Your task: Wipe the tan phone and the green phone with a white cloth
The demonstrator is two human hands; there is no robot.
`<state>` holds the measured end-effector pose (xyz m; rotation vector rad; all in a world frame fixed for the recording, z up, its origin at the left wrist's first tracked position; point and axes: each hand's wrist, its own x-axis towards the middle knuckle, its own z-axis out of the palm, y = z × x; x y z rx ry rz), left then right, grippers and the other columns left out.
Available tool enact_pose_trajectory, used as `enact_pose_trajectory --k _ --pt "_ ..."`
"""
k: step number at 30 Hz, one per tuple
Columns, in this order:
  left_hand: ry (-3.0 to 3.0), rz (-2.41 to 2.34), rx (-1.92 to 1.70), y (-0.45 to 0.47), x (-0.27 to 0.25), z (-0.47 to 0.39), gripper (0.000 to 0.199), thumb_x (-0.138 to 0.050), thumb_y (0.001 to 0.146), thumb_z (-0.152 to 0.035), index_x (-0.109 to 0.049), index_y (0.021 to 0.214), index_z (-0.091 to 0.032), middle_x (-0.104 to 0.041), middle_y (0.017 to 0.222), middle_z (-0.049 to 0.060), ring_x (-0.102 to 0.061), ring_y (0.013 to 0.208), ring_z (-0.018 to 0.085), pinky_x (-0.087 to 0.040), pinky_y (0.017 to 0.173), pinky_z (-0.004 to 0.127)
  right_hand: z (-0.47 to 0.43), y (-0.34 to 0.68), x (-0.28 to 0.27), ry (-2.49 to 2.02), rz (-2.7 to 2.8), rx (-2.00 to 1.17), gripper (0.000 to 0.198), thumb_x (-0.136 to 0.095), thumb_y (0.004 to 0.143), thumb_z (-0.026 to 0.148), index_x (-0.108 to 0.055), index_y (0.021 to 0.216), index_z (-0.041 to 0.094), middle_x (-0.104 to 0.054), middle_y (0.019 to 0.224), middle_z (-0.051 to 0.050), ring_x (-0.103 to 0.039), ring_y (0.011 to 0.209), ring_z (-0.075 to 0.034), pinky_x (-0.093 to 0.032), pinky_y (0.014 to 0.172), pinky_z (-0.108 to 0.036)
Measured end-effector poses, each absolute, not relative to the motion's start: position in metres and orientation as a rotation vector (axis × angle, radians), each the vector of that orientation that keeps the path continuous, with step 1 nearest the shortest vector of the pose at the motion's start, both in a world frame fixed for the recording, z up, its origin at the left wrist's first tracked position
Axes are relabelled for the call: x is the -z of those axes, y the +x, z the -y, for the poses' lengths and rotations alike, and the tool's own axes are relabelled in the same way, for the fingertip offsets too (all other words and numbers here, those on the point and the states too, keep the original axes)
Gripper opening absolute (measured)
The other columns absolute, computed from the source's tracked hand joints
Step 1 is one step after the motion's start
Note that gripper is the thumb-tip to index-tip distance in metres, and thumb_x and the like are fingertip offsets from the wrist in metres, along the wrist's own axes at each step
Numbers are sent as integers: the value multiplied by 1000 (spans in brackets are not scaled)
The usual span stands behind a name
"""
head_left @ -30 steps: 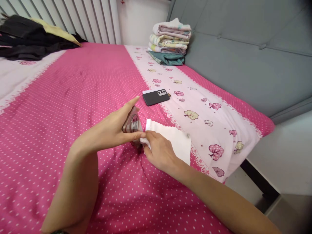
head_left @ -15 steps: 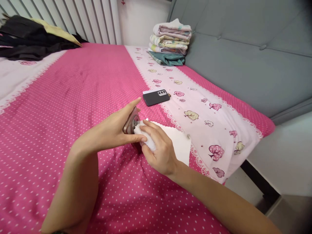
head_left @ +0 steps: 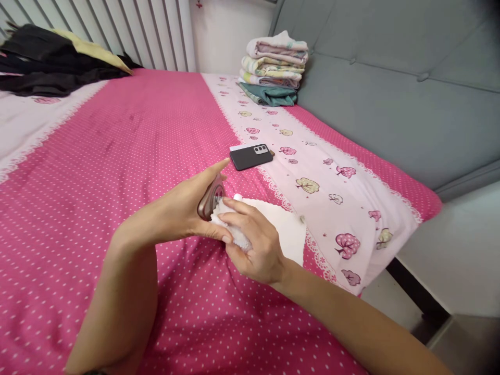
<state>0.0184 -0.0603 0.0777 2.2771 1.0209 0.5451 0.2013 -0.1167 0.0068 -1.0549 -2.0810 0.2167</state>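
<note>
My left hand (head_left: 177, 208) is closed round the edges of a shiny pinkish-brown phone (head_left: 207, 202), which is tilted on edge with its camera lenses facing right. The thumb and fingers hide much of its body. Bunched in my right hand (head_left: 258, 239) is a white fluffy cloth (head_left: 237, 234), pressed against the phone's back by the lenses. Under and beside the right hand, a flat white cloth or sheet (head_left: 287, 224) lies on the bed. Just beyond my left fingertips rests a black phone (head_left: 250, 158), lenses up, with something pale showing beneath it.
The pink dotted bedcover (head_left: 156, 114) has a band printed with trees along the right. Folded fabrics (head_left: 275, 67) are stacked at the back against the grey headboard (head_left: 383, 83). Dark clothes (head_left: 42, 60) lie at the far left, before a white radiator (head_left: 148, 31).
My right hand has shifted the fluffy cloth slightly down and left across the phone's back, covering more of the lens area. The left hand keeps its hold, with the phone tilted slightly differently.
</note>
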Motion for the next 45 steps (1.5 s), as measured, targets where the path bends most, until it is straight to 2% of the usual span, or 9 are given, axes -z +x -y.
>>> enact_pose_trajectory --k 5,11,16,21,24,30,33,40,45 --pt "2235 -1077 -508 17 -80 62 112 -74 67 -64 -17 155 -26 -62 119 10 -63 102 31 -56 80 40 117 201 -6 -1027 2116 -253 34 -46 88 24 -67 115 22 -57 135 -8 -53 125 -21 -50 103 -37" --pt "2295 -1123 -514 15 -79 61 110 -73 67 -67 -20 154 -23 -56 131 13 -61 110 32 -53 90 43 118 201 -1 -1064 2096 -311 30 -51 83 23 -69 106 21 -55 127 -8 -60 106 -18 -55 88 -29" --pt "2301 -1127 -519 14 -80 61 103 -71 70 -63 -22 153 -26 -50 142 12 -56 121 34 -50 97 42 118 200 0 -1119 2100 -327 25 -53 83 25 -69 102 22 -54 120 -7 -60 99 -17 -56 77 -27" --pt "2295 -1153 -504 14 -79 61 102 -71 71 -61 -21 153 -28 -50 143 12 -57 121 34 -51 96 44 117 202 3 -1151 2187 -364 28 -53 83 24 -69 106 24 -54 117 -6 -60 95 -16 -53 73 -27" --pt "2259 -1188 -476 12 -78 60 102 -70 72 -62 -19 154 -28 -54 138 12 -59 118 34 -52 94 43 116 203 3 -1200 2262 -381 25 -53 86 26 -69 105 24 -55 116 -6 -60 94 -16 -51 69 -27" --pt "2281 -1202 -474 11 -78 60 110 -69 70 -67 -16 155 -22 -50 142 15 -52 126 38 -49 99 47 115 203 0 -1399 2430 -436 26 -58 83 27 -69 107 24 -58 108 -6 -62 89 -20 -51 70 -32" --pt "2296 -1198 -466 13 -80 60 111 -67 70 -69 -18 155 -19 -51 140 18 -50 129 40 -48 99 48 114 203 -4 -1467 2509 -482 26 -59 83 26 -70 106 22 -60 106 -7 -63 92 -23 -52 72 -35" --pt "2315 -1184 -481 14 -80 59 106 -66 70 -68 -22 153 -21 -58 132 17 -54 124 39 -51 92 47 115 202 -7 -1487 2525 -492 26 -59 83 24 -71 105 20 -64 105 -7 -65 94 -25 -53 74 -36" --pt "2359 -1157 -506 15 -80 60 104 -67 71 -67 -22 153 -21 -57 131 16 -59 117 36 -52 89 44 115 201 -1 -1440 2266 -459 22 -58 81 19 -72 97 20 -64 105 -6 -66 91 -22 -56 79 -36"
